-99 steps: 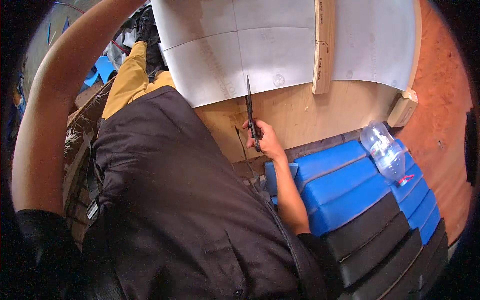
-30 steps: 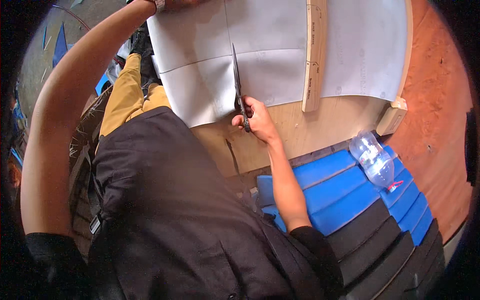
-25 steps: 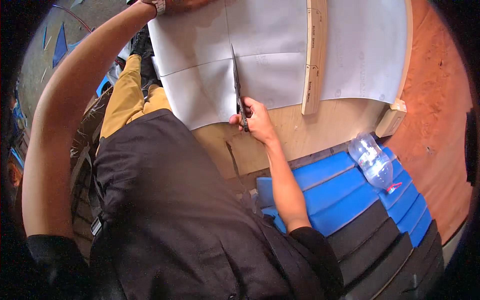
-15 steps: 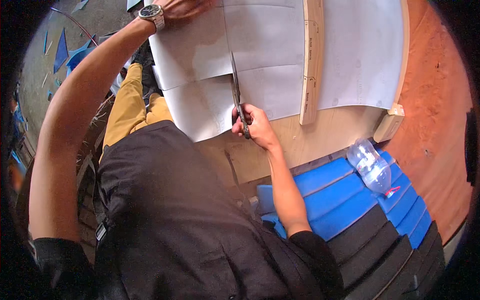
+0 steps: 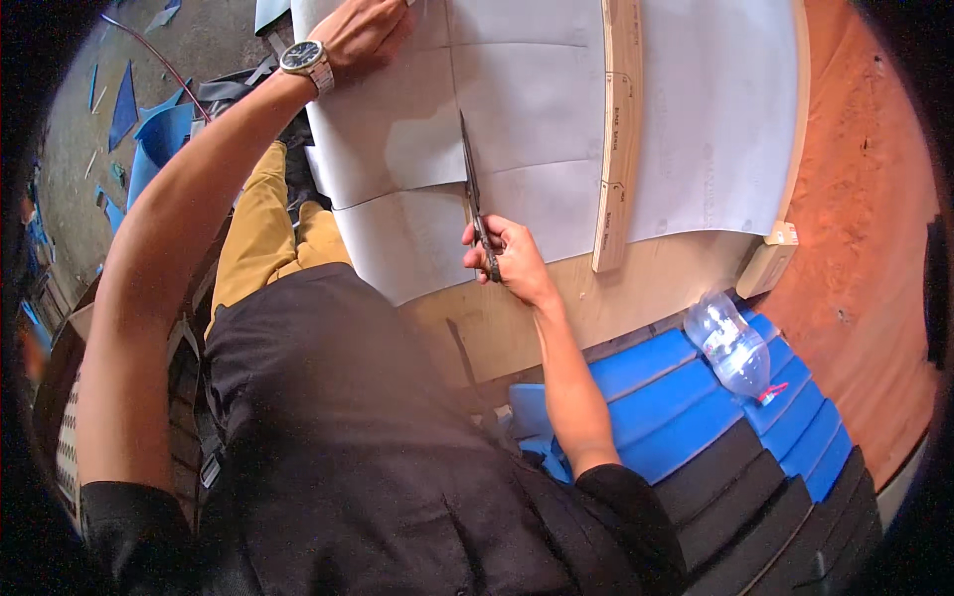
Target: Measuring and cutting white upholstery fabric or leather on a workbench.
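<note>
My right hand (image 5: 505,260) is closed around a pair of dark scissors (image 5: 474,179), blades pointing away from me. The blades lie along a line in a large whitish sheet (image 5: 527,104), where a cut edge shows beside them. Farther off, at the top left of the sheet, my left hand (image 5: 364,32) rests with a metal watch on the wrist. Its fingers are curled, and a small pale bit shows at the fingertips; what it is I cannot make out. Right of the scissors, a wooden strip (image 5: 618,129) with printed marks lies across the sheet.
The sheet lies over a pale wooden board (image 5: 556,273). A wooden block (image 5: 767,263) is at its right corner. Nearer, a clear plastic bottle (image 5: 733,348) lies on stacked blue pieces (image 5: 646,387), with black ones (image 5: 725,477) beside them. Blue scraps (image 5: 123,107) litter the floor at left.
The view has shifted slightly, so the sheet and strip sit lower in it and more of my left hand shows. My right hand still grips the scissors at nearly the same spot.
</note>
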A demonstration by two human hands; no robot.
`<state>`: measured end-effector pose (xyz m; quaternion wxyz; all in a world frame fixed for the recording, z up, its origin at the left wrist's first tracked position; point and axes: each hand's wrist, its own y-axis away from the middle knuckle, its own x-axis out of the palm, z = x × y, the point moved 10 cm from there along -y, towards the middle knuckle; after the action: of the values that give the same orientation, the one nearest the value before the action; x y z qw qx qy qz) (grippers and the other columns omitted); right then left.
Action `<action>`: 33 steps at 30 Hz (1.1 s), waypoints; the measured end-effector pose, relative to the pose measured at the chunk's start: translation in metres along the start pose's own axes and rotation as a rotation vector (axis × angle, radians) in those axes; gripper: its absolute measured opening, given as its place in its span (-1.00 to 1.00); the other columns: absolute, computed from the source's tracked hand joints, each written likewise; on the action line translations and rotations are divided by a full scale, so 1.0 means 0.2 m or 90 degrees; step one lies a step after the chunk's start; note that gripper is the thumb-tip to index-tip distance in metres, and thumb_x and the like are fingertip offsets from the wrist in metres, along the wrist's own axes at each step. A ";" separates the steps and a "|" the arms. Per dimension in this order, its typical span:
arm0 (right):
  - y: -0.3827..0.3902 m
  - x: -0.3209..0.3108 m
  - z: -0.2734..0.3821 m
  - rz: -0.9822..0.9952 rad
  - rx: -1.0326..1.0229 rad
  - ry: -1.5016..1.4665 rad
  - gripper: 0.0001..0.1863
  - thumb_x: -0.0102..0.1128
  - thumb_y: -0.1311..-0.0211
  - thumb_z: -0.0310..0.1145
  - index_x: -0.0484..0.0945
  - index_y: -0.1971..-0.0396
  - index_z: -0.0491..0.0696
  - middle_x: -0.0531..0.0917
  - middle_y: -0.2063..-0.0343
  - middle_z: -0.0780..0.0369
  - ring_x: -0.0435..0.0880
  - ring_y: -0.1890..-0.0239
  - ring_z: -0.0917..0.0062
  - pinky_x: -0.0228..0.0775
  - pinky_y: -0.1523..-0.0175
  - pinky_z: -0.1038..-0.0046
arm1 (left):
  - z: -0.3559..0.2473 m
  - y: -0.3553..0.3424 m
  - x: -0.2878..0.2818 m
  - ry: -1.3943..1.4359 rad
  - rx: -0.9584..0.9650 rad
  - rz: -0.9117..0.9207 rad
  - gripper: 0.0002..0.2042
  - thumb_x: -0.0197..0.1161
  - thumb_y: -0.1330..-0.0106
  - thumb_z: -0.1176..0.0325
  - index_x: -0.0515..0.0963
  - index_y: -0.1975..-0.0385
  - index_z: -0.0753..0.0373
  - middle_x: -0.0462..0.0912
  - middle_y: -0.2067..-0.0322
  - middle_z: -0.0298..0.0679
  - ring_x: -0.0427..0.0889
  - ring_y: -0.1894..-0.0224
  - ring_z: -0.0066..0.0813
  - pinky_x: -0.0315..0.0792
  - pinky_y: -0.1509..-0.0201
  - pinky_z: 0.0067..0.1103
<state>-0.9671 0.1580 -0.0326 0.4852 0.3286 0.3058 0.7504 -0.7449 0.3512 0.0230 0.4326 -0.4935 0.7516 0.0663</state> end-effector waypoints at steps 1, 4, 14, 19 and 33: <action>-0.01 0.01 0.01 0.013 0.004 -0.014 -0.75 0.36 0.00 -0.35 0.45 0.42 -0.10 0.64 0.58 0.30 0.49 0.59 0.79 0.30 0.53 0.71 | 0.01 0.00 0.00 0.044 -0.007 -0.006 -0.57 -0.11 -0.32 0.40 0.14 -0.19 0.35 0.29 -0.14 -0.01 0.24 -0.18 0.10 0.01 -0.32 -0.07; -0.07 0.01 0.08 0.018 -0.017 0.030 -0.68 0.41 0.05 -0.29 0.45 0.41 -0.11 0.62 0.58 0.32 0.48 0.59 0.78 0.32 0.52 0.69 | 0.05 0.01 -0.01 0.010 -0.058 -0.032 -0.58 -0.03 -0.26 0.37 0.27 -0.15 0.11 0.29 -0.16 -0.11 0.25 -0.22 -0.07 0.08 -0.34 -0.29; -0.13 0.02 0.18 0.004 -0.063 0.089 -0.74 0.36 -0.03 -0.34 0.45 0.43 -0.13 0.64 0.59 0.30 0.48 0.63 0.79 0.27 0.64 0.70 | 0.02 0.01 -0.01 -0.094 -0.028 -0.015 -0.52 -0.14 -0.17 0.53 0.25 -0.16 0.16 0.29 -0.18 -0.12 0.18 -0.28 -0.11 0.00 -0.39 -0.29; -0.17 0.01 0.18 0.015 0.014 0.001 -0.68 0.40 0.02 -0.27 0.46 0.41 -0.13 0.63 0.54 0.32 0.50 0.57 0.77 0.36 0.54 0.66 | 0.02 0.01 -0.01 -0.072 -0.020 -0.011 -0.50 -0.10 -0.12 0.53 0.25 -0.15 0.20 0.28 -0.17 -0.09 0.18 -0.28 -0.10 0.00 -0.40 -0.30; -0.26 0.03 0.34 0.001 -0.061 0.065 -0.64 0.44 0.06 -0.21 0.47 0.47 -0.15 0.58 0.63 0.32 0.46 0.63 0.75 0.29 0.59 0.67 | 0.00 0.00 -0.01 -0.133 -0.019 -0.015 -0.46 -0.02 0.07 0.59 0.27 -0.07 0.34 0.34 -0.09 -0.11 0.22 -0.26 -0.18 0.02 -0.40 -0.33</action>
<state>-0.8876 0.1913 -0.0320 0.4834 0.2668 0.2939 0.7802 -0.7444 0.3512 0.0247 0.5020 -0.4991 0.6955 0.1230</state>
